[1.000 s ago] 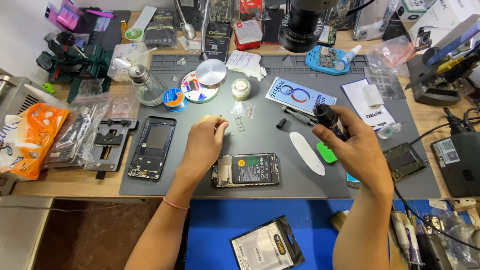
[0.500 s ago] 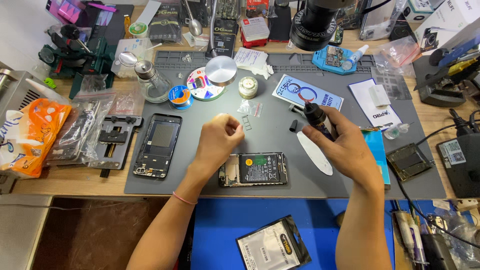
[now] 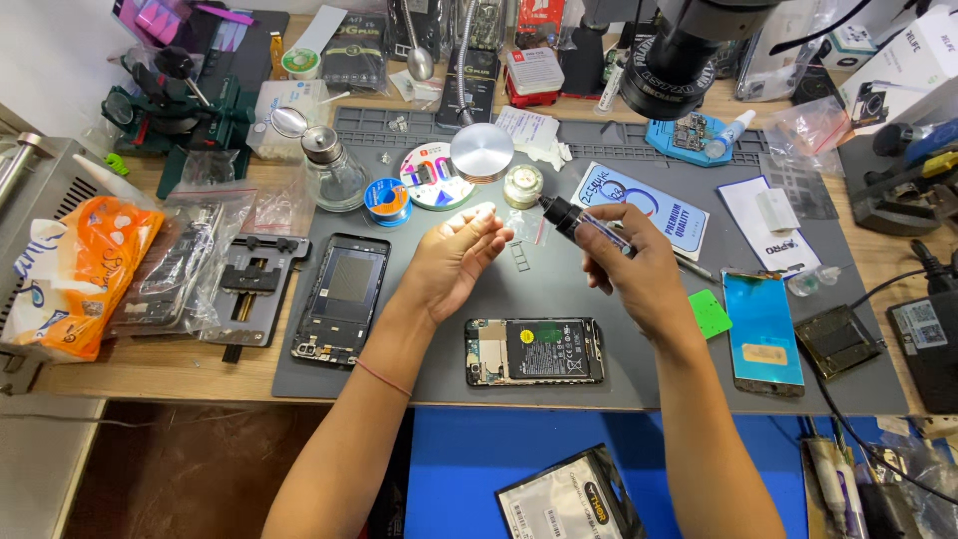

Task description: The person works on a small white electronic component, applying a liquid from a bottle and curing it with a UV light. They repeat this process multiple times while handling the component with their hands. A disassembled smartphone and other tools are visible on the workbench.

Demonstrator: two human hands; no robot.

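Both hands raised off mat since earlier — left hand [image 3: 454,262] half-open, empty, right hand [image 3: 629,265] gripping black applicator tube [image 3: 584,222].

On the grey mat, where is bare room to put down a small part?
Bare patches on the grey mat: between the opened phone and the green pick, under the right hand; and between the phone frame and the opened phone, under the left hand. Crowded: the mat's far edge, around the solder spool and glass bottle.

bright, even overhead light; soft shadows, edges perhaps slightly warped
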